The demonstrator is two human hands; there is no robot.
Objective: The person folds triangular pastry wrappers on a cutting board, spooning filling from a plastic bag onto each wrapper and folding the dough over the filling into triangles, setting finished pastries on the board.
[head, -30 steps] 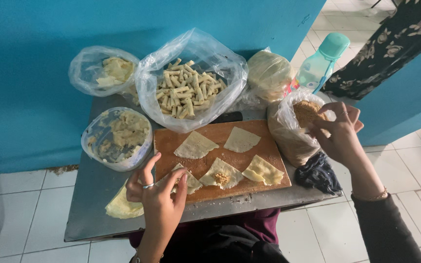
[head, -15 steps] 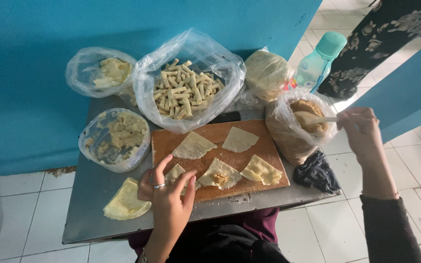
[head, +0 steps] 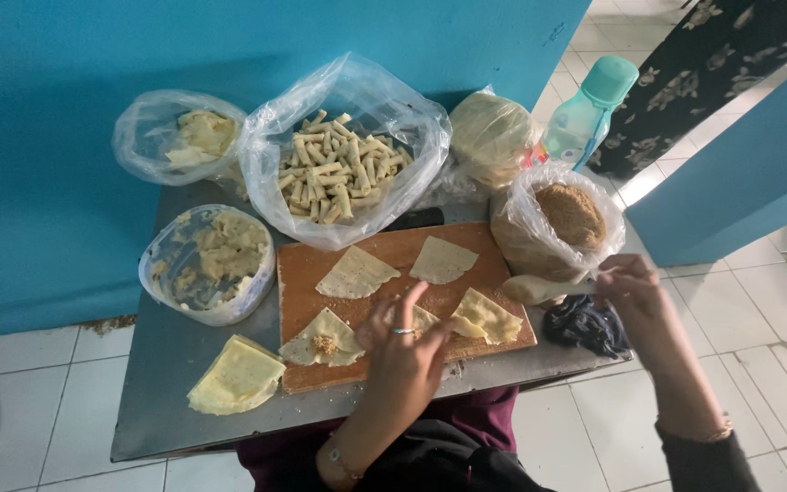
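Note:
My left hand (head: pixel 403 351), a ring on one finger, lies over the wooden board (head: pixel 393 248) with its fingers spread on a pale triangular wrapper in the board's middle. My right hand (head: pixel 638 293) grips a pale spoon (head: pixel 526 289) just off the board's right edge, below the bag of brown crumbly filling (head: pixel 571 214). More wrappers lie on the board: two at the back (head: pixel 355 273) (head: pixel 442 260), one at the right (head: pixel 487 316), and one at the front left (head: pixel 323 339) with a dab of filling on it.
On the metal table (head: pixel 166 410) a stack of wrappers (head: pixel 237 375) lies front left. A plastic tub (head: pixel 211 260), a bag of dough scraps (head: pixel 195 137), a bag of rolled sticks (head: pixel 339 173), a round pale bundle (head: pixel 489 132), a teal bottle (head: pixel 589 109) and a dark cloth (head: pixel 585 323) surround the board.
My right hand has drawn the spoon out of the filling bag and lowered it toward the board. My left hand has shifted right, uncovering the front-left wrapper with filling.

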